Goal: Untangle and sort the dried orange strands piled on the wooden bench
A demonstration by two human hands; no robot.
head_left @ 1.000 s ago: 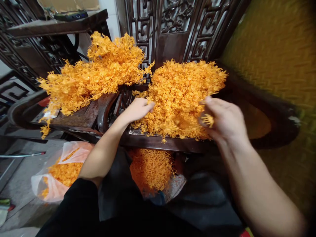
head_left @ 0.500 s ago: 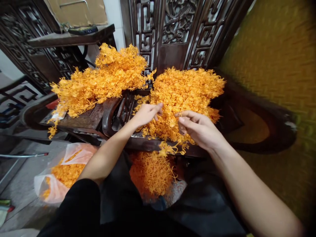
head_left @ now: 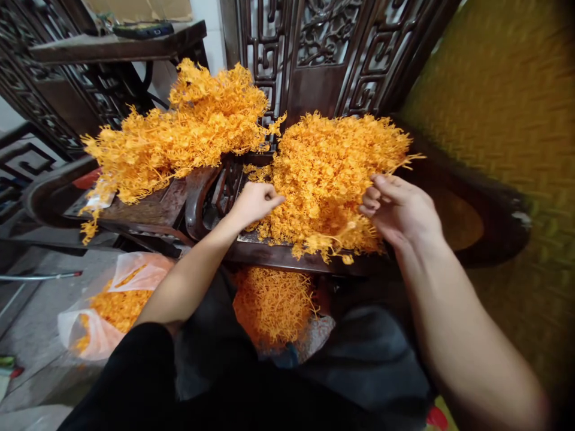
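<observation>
Orange curly plastic pieces lie in a large heap [head_left: 332,161] on the dark wooden chair in front of me. At the heap's left front edge is my left hand [head_left: 258,203], its fingers curled and closed; what they hold, if anything, is hidden. My right hand [head_left: 402,206] is at the right side of the heap, thumb and fingers pinched together near a few thin orange strands. Whether it holds one is too small to make out. Some longer orange stems [head_left: 332,239] stick out over the chair's front edge.
A second orange heap [head_left: 179,137] covers the chair to the left. Below are a plastic bag [head_left: 139,272] of orange pieces on the floor and more orange strands [head_left: 274,305] between my knees. A phone [head_left: 142,30] rests on a side table [head_left: 108,48].
My right hand has moved right and slightly up, away from my left hand. My left hand has shifted a little left, its fingers more curled. The view has tilted slightly.
</observation>
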